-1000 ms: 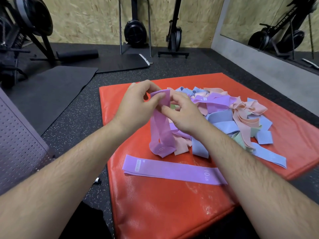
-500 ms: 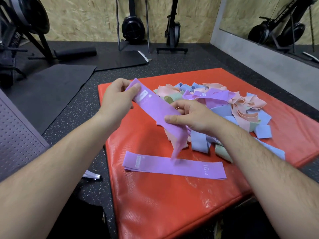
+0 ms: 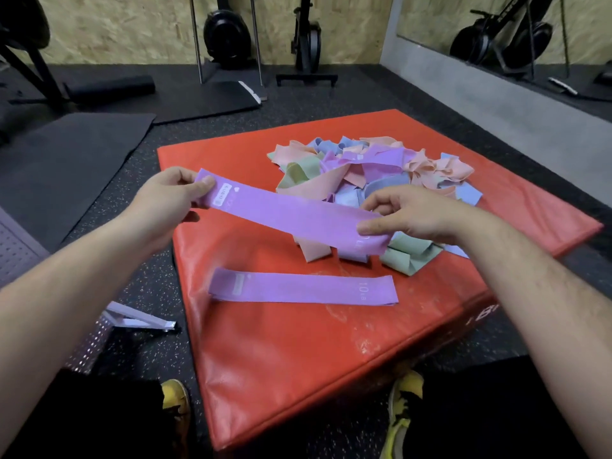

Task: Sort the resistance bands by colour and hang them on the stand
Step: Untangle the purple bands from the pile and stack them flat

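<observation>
A purple resistance band (image 3: 291, 215) is stretched flat between both hands above the red mat (image 3: 298, 352). My left hand (image 3: 165, 200) pinches its left end with thumb on top. My right hand (image 3: 410, 213) pinches its right end. A second purple band (image 3: 304, 289) lies flat on the mat just below it. Behind the held band sits a tangled pile of bands (image 3: 374, 173) in pink, blue, green and purple. No stand with hanging bands shows in this view.
A perforated purple-grey panel (image 3: 20, 250) with a foot (image 3: 139, 319) stands on the floor at the left. Black floor mats (image 3: 66, 160) and exercise machines (image 3: 228, 34) lie beyond. A mirror wall (image 3: 496, 38) runs along the right. My yellow shoes (image 3: 404, 405) touch the mat's front edge.
The purple band came up out of the pile and hung crumpled from both hands; now my hands have moved apart and pulled it out flat and level above the band on the mat.
</observation>
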The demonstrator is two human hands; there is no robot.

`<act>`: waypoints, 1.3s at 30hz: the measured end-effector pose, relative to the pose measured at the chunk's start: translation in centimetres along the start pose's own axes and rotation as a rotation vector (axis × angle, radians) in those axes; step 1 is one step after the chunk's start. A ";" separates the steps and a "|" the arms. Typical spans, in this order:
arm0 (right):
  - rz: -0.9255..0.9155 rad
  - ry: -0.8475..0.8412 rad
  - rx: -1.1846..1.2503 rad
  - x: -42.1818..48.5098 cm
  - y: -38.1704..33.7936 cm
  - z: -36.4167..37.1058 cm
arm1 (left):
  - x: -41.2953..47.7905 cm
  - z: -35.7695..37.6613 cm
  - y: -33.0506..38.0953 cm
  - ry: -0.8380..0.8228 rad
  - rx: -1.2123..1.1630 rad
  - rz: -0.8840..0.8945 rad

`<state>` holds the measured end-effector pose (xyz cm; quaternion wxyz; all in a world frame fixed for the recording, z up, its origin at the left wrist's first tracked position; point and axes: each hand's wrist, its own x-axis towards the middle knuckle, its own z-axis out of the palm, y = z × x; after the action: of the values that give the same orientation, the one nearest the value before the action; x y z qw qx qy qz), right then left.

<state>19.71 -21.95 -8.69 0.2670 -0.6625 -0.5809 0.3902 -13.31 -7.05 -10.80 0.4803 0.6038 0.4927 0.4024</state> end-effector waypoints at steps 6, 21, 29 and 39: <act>0.041 0.122 0.014 -1.9 2.5 0.8 | -2.0 0.1 -1.5 -0.068 -0.005 -0.068; 0.114 0.071 0.043 -3.8 5.1 2.6 | -4.0 0.5 -3.7 -0.213 0.137 -0.227; 0.118 0.153 -0.502 -1.2 5.0 7.8 | -3.4 0.3 -4.1 -0.224 0.177 -0.229; 0.317 0.152 -0.518 -0.8 4.0 8.2 | -4.1 0.4 -3.8 -0.225 0.212 -0.277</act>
<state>15.12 -24.25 -16.27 0.0678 -0.8182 -0.5289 0.2151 -14.54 -10.91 -14.68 0.5170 0.6184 0.5539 0.2084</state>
